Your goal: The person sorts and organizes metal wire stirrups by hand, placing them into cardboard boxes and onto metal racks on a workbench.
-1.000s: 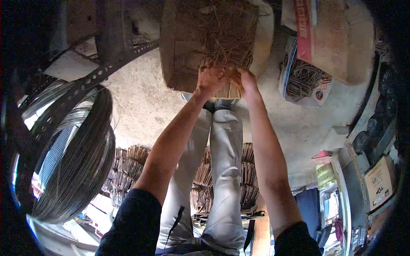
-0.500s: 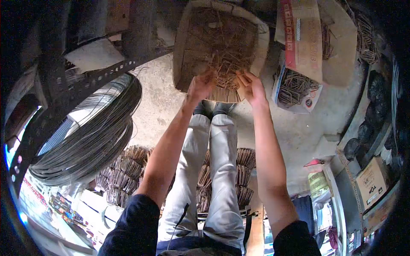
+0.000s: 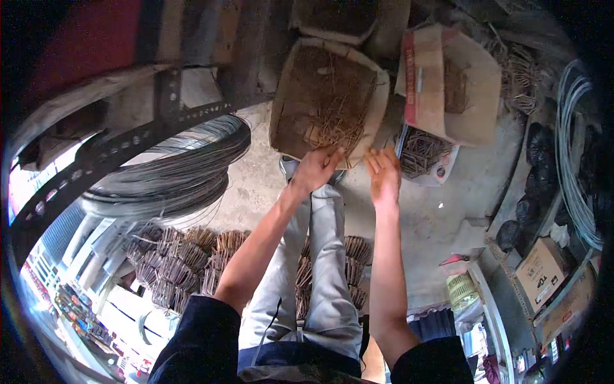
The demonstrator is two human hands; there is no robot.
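Observation:
A worn cardboard box (image 3: 291, 115) stands on the floor at my feet. Thin rusty metal pieces (image 3: 342, 125), perhaps bent wire, lie heaped toward its near right side. My left hand (image 3: 316, 168) is at the box's near edge, its fingers closed together; what they hold, if anything, is hidden. My right hand (image 3: 385, 171) is just off the box's near right corner, palm partly turned up. Its fingers are slightly bent and apart, with nothing clearly visible in them.
Right of the box are a white carton of bent metal pieces (image 3: 422, 152) and a taller open carton (image 3: 476, 121). A large wire coil (image 3: 173, 173) and a perforated metal rail (image 3: 128, 144) are at left. Bundled rusty rods (image 3: 173, 272) lie behind my legs.
My view has shifted, so the boxes appear lower or farther left. My right hand has moved away from the box edge and its fingers have spread. My left hand remains by the near edge.

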